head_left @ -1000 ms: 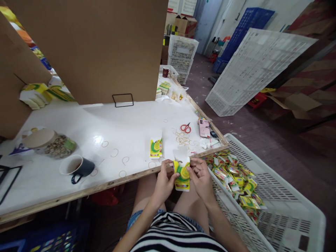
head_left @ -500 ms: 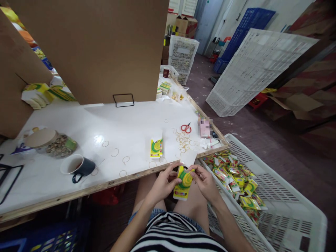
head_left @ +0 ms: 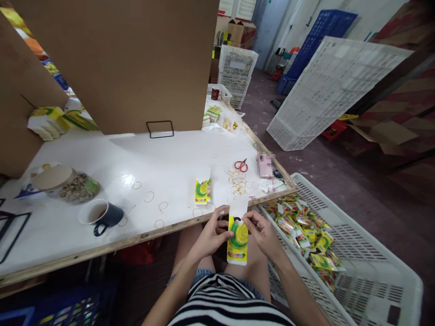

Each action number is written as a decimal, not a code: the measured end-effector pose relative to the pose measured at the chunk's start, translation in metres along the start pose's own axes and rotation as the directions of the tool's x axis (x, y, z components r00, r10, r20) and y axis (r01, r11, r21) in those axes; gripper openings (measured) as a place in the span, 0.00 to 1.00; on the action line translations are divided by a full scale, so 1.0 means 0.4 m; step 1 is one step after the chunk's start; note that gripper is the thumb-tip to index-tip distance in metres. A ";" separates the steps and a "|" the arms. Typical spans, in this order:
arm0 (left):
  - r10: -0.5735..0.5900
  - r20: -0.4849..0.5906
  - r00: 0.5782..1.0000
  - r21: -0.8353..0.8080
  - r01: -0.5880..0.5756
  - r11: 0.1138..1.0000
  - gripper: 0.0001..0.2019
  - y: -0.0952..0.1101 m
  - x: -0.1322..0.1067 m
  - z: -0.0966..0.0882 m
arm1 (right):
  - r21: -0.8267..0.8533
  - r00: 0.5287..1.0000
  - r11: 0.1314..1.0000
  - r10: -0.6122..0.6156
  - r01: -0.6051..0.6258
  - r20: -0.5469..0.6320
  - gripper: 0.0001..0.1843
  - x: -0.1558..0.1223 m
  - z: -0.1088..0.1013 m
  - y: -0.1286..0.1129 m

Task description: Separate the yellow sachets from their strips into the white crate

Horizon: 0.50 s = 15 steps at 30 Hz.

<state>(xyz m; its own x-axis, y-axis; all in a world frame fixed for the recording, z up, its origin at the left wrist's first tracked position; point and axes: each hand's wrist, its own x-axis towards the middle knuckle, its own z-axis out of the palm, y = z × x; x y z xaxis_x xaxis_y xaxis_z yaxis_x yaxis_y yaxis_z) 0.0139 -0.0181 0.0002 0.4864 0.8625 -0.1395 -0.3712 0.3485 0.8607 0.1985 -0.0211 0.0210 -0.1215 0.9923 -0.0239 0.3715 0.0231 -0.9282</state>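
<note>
While left hand (head_left: 212,236) and right hand (head_left: 263,231) are gripping the yellow carton (head_left: 238,242) (straighter than before), crate (head_left: 384,280) is holding packets (head_left: 307,232), mug (head_left: 112,215) brownish liquid (head_left: 99,213).

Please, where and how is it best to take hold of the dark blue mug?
Probably by its handle, coming from the table's front edge, because the handle points that way. The mug stands upright with brownish liquid inside, so keep it level.
</note>
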 end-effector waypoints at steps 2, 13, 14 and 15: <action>-0.004 -0.004 1.000 0.007 0.004 1.000 0.38 0.000 0.004 -0.006 | 0.040 0.996 0.999 -0.011 0.014 -0.088 0.09 0.002 0.011 0.013; 0.059 -0.063 0.996 0.049 -0.056 0.997 0.23 -0.020 0.009 -0.023 | -0.053 0.977 0.977 -0.208 0.205 -0.046 0.14 0.019 -0.019 -0.020; 0.080 -0.090 0.993 0.082 -0.073 0.994 0.22 -0.016 0.007 -0.022 | -0.051 0.979 0.978 -0.203 0.202 -0.023 0.16 0.018 -0.022 -0.025; 0.100 -0.118 0.988 0.129 -0.084 0.988 0.21 -0.012 0.005 -0.020 | -0.052 0.984 0.982 -0.180 0.180 0.004 0.18 0.017 -0.022 -0.028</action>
<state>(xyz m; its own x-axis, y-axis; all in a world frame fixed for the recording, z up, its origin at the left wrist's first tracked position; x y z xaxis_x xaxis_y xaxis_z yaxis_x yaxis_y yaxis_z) 0.0102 -0.0150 -0.0080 0.3504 0.9301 -0.1098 -0.3059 0.2245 0.9252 0.2015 -0.0135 0.0344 -0.1905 0.9713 0.1425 0.3909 0.2081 -0.8966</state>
